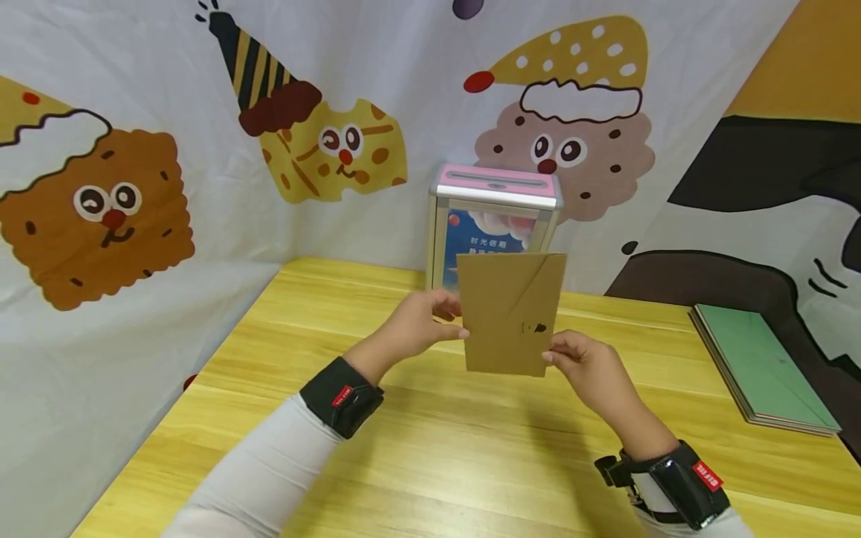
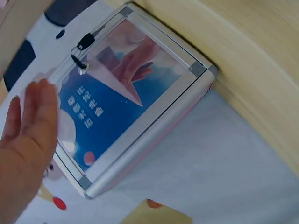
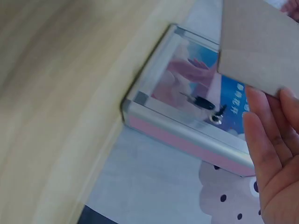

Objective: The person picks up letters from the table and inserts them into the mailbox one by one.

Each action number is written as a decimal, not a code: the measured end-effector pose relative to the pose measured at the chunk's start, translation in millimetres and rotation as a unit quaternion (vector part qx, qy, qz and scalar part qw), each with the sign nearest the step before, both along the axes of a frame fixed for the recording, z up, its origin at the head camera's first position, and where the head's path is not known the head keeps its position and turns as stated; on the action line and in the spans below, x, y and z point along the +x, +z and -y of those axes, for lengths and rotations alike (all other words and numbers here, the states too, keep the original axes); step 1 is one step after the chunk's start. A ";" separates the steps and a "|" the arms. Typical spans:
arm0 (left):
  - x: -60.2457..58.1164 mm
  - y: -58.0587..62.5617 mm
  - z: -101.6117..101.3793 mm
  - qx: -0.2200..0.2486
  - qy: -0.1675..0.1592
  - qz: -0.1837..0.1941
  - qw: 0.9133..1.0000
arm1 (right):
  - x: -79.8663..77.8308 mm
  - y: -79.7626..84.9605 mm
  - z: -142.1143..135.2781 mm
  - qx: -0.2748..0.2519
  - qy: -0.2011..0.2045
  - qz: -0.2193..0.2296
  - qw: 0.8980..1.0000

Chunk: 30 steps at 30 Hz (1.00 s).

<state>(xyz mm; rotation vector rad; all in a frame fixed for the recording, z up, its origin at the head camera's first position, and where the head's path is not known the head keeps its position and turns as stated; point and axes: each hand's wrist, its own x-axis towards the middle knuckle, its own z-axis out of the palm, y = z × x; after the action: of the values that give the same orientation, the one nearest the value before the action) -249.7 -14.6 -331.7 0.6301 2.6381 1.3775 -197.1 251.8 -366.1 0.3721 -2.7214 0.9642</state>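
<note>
A brown kraft envelope (image 1: 501,310) with a diagonal flap line and a small dark mark is held upright above the table. My left hand (image 1: 422,321) pinches its left edge, thumb in front. At the lower right corner, my right hand (image 1: 593,368) pinches it between thumb and fingers. Behind it stands a silver-framed letter box (image 1: 496,193) with a pink slotted top; the envelope hides part of its front. Keys (image 3: 203,102) hang from the box's lock in the right wrist view. The left wrist view shows the box's blue printed panel (image 2: 114,105).
A stack of green envelopes or cards (image 1: 767,366) lies at the table's right side. The wooden table (image 1: 430,463) reaches back to a white cloth (image 1: 377,45) printed with cartoon biscuits, which hangs close behind the box.
</note>
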 end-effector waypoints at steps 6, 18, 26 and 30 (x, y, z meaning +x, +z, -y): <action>-2.8 5.3 -11.8 -0.074 -0.014 -0.080 0.994 | -13.6 7.0 0.4 -0.025 -0.024 -0.116 0.993; -20.5 56.3 -16.3 -0.086 0.035 -0.340 0.936 | -53.4 57.2 5.9 0.002 0.010 -0.283 0.959; -53.7 92.5 -21.2 -0.065 0.111 -0.395 0.910 | -89.3 110.2 12.9 0.037 0.021 -0.311 0.950; -68.7 102.9 -25.6 -0.057 0.130 -0.394 0.908 | -108.2 127.1 15.3 0.041 0.008 -0.327 0.944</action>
<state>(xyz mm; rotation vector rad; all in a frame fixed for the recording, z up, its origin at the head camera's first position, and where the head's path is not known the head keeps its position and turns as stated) -318.4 11.0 -228.8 1.0248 3.5119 1.1727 -305.2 236.5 -239.1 0.6051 -2.1497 0.5852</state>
